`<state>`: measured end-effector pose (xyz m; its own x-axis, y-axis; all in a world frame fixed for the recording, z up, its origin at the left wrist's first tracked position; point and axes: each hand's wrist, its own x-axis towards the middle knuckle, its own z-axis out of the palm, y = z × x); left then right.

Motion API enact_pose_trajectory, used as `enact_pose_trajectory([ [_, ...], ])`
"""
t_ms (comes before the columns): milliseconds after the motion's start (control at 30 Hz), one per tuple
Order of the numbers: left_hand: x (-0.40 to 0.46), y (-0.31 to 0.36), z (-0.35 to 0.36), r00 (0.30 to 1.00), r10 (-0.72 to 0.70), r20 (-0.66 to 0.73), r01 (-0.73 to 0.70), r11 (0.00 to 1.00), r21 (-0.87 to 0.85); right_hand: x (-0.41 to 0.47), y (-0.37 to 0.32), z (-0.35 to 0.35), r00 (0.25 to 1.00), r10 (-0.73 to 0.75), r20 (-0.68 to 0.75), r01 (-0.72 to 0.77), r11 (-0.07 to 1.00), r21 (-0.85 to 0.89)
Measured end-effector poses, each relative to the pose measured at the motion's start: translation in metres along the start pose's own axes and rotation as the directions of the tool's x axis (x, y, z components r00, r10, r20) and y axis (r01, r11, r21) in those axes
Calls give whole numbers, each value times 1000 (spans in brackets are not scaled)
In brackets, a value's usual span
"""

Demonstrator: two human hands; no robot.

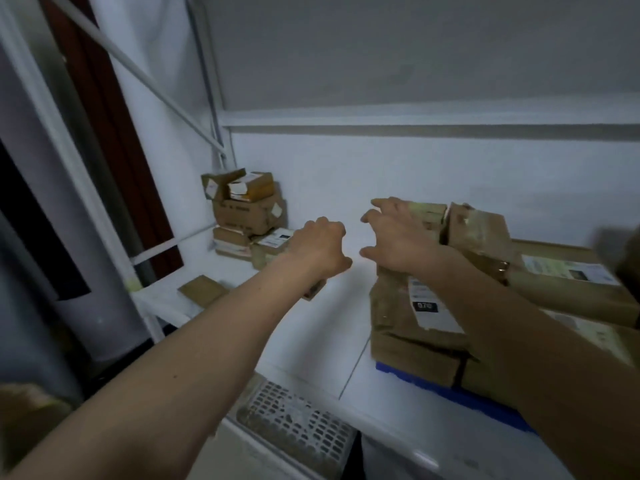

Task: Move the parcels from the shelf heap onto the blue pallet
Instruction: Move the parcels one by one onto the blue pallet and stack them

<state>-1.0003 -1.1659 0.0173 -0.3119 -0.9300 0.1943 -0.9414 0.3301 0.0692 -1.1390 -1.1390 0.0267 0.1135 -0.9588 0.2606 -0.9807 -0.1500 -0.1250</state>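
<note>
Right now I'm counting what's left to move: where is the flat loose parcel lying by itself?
In the head view, the flat parcel lies at left on the white shelf, in front of the corner heap and just left of the left forearm.

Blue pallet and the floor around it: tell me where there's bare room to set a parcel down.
The blue pallet is crowded: stacked parcels cover nearly all that shows of it. Bare white floor lies between the pallet stack and the corner heap, under both hands. The flat parcel takes the left edge of that gap.
</note>
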Motion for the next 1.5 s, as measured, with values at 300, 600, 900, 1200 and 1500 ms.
enact_pose_trajectory([
  [300,-23,-154,-7,992,-76,105,82,995,-49,57,-137,60,991,-22,129,18,999,30],
  [600,-31,-272,20,972,-101,212,121,989,-84,95,-222,131,965,57,256,-78,994,71],
  [900,10,-317,59,962,-46,268,100,976,-192,145,-230,177,934,104,341,-143,986,91],
  [1200,112,-349,92,944,-2,330,91,963,-255,240,-190,246,910,218,352,-293,941,173],
  [1500,229,-350,160,905,-36,425,214,899,-381,325,-136,306,915,287,285,-355,908,225],
])
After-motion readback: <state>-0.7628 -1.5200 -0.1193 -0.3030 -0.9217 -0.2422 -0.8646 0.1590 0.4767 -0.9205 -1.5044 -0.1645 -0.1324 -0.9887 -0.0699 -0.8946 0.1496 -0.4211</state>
